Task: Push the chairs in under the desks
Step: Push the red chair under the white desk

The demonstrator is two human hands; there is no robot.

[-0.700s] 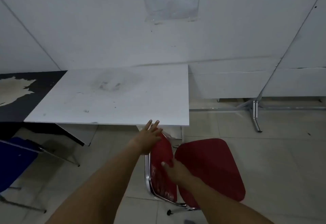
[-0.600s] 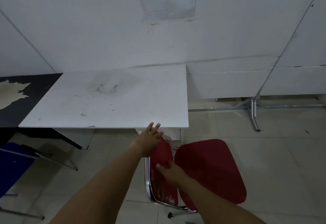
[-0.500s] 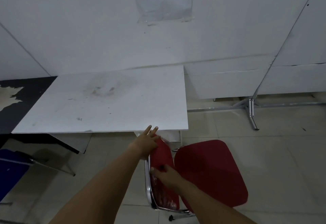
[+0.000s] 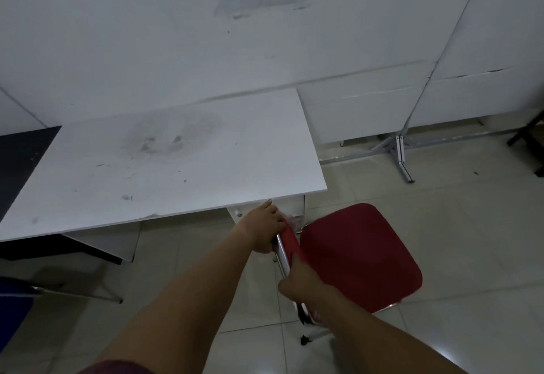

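Both hands grip the backrest of the red chair. The left hand is closed around the far end of the backrest, fingers wrapped over its red padding, forefinger extended toward the edge of the white surface. The right hand is closed around the near end, clamped on the chrome frame tube and the padding. The tube runs between the two hands.

The red seat lies to the right of both hands, out on the tiled floor and not under the surface. The surface's near right corner sits just beyond the left hand. Its top is smudged with a grey stain.

A blue chair stands well to the left of the left forearm, partly out of view. A metal partition foot stands on the floor, well beyond the right hand.
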